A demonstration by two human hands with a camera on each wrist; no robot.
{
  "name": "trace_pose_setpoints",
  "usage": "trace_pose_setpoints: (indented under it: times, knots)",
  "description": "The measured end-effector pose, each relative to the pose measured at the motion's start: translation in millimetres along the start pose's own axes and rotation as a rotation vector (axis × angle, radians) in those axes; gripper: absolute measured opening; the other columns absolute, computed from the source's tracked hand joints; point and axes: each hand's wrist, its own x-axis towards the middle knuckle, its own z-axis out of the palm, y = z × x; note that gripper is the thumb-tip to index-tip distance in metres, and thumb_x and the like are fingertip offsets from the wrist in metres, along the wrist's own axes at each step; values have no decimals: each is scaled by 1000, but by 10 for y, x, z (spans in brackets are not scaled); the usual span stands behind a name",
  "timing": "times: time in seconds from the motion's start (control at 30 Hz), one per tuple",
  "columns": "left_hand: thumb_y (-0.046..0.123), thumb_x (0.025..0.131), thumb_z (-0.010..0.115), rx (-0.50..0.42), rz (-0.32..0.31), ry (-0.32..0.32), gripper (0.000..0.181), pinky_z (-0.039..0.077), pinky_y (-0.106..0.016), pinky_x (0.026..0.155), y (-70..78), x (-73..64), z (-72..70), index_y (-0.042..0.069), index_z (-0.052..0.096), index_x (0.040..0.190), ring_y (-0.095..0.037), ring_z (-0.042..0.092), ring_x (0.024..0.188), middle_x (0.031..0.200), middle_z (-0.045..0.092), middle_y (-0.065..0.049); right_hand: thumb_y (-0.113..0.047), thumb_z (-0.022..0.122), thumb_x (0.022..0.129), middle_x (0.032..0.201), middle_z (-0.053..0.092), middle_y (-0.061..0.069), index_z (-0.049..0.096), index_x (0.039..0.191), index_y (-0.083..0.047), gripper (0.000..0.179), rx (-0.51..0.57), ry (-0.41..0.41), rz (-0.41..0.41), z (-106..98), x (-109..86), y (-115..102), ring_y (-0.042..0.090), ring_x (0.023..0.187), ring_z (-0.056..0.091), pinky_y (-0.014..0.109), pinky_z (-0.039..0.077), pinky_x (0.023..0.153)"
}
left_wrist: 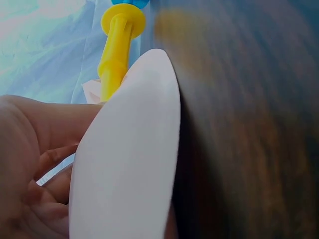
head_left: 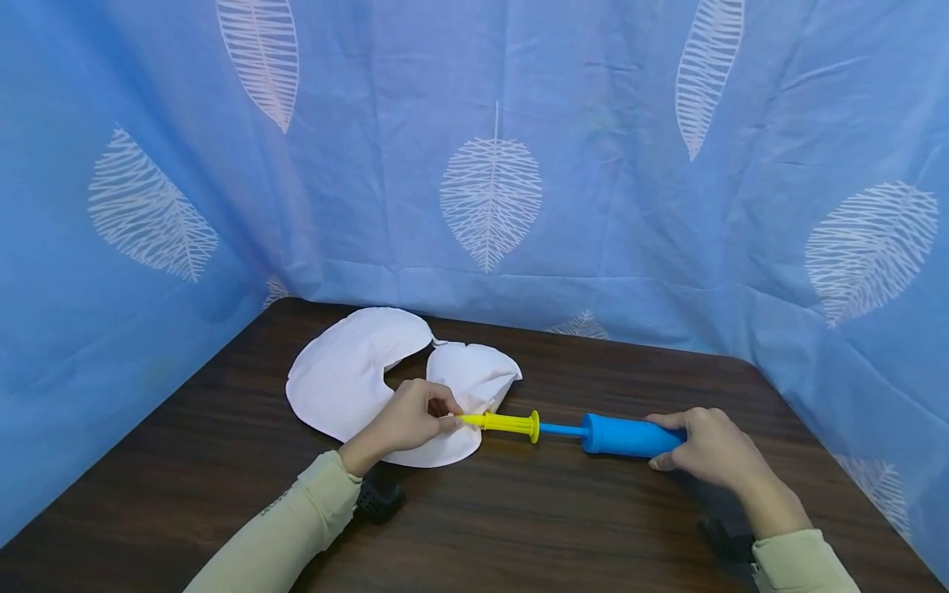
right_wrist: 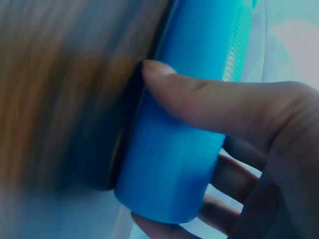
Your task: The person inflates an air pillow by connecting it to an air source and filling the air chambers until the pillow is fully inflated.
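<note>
A white inflatable neck pillow (head_left: 341, 371), partly puffed and creased, lies on the table. My left hand (head_left: 415, 416) pinches its valve area at the tip of a yellow nozzle (head_left: 511, 422); the fingertips are partly hidden behind the white material in the left wrist view. The nozzle belongs to a hand pump whose thin blue rod (head_left: 562, 430) shows between the yellow part and the blue barrel (head_left: 623, 436). Around the barrel's far right end, my right hand (head_left: 715, 449) grips with thumb and fingers. In the right wrist view the thumb (right_wrist: 199, 97) lies across the blue barrel.
The dark wood-grain table (head_left: 519, 527) reaches to a blue curtain (head_left: 593, 206) with white leaf prints, which stands along the back and both sides. Black straps (head_left: 380, 498) sit at the wrists.
</note>
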Motion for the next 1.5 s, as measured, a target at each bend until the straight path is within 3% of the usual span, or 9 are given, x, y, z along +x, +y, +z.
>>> trace_pose_setpoints:
  times: [0.13,0.3,0.4,0.7,0.93,1.07,1.2,1.37,1.5]
  knots:
    - [0,91,80,5,-12,-5,7,50,-25,73,-1,-13,-5,7,83,92,-11,60,77,86,76,-2,-32,96,78,133,71,32,73,138,-9,68,-7,42,-88,127,22,-305,52,120,68,56,59,82]
    - [0,91,80,4,4,-8,7,50,-25,73,-16,-17,-26,6,83,93,-10,61,77,86,77,-4,-32,95,80,128,76,25,75,137,-11,64,-5,61,-170,200,42,-557,34,100,74,42,54,68]
    - [0,91,80,11,10,-8,7,50,-25,74,-21,-8,-36,6,83,93,-9,62,77,87,78,-4,-35,94,81,131,74,28,74,138,-13,65,-3,44,-152,166,37,-511,26,90,70,36,45,64]
    - [0,91,79,17,21,-2,8,51,-24,73,-16,15,-41,6,83,92,-9,62,77,86,77,-3,-36,95,79,140,63,39,72,141,-12,70,-16,9,-14,5,-11,-121,46,114,68,44,54,73]
    - [1,90,80,21,22,-7,7,52,-24,73,-21,10,-15,7,82,90,-7,62,77,86,76,-3,-33,94,80,131,73,29,73,139,-10,67,-25,45,-108,142,12,-373,51,120,69,57,59,82]
    - [0,90,80,9,25,-9,7,52,-24,72,-30,1,-4,6,83,90,-8,63,76,85,77,-3,-34,94,81,131,74,26,73,139,-11,65,-21,50,-130,198,2,-483,42,110,73,45,55,72]
    - [0,90,80,4,40,-10,8,52,-24,72,-41,-2,-4,6,83,92,-7,63,76,86,77,-4,-36,94,81,134,72,30,73,140,-12,67,-5,30,-113,153,-6,-403,35,104,73,39,48,68]
    - [0,90,80,15,31,-5,8,52,-24,74,-39,-1,-28,6,83,92,-7,63,76,86,78,-3,-37,95,79,136,67,37,73,140,-10,70,-7,-5,-71,53,-13,-184,51,117,68,49,58,78]
    - [0,91,79,10,24,1,7,52,-24,74,-51,-5,-54,6,83,92,-8,63,77,86,78,-3,-34,95,79,135,66,39,72,140,-9,69,-16,-5,-48,28,-4,-151,53,116,68,51,58,78]
